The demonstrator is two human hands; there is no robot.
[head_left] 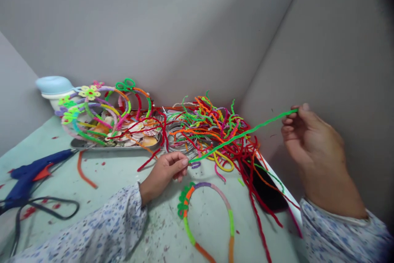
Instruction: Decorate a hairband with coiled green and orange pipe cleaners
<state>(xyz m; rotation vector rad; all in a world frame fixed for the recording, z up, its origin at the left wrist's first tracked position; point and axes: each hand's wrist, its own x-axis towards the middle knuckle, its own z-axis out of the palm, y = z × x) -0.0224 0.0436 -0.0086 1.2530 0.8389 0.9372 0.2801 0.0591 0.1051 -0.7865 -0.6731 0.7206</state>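
A long green pipe cleaner [243,133] stretches between my two hands. My left hand [164,172] pinches its lower end near the table, just above a headband [209,218] wrapped in green, orange, purple and pink fuzz. My right hand [310,144] is raised at the right and pinches the upper end between thumb and fingers. Behind the stretched piece lies a tangled heap of pipe cleaners [215,127] in red, orange, green and yellow.
A metal tray [92,145] holds several decorated headbands [101,111] and shells. Bare metal headbands [180,140] lie beside it. A blue glue gun [30,172] with its black cord lies at the left. A pale blue-lidded container [55,88] stands at the back left. Grey walls enclose the table.
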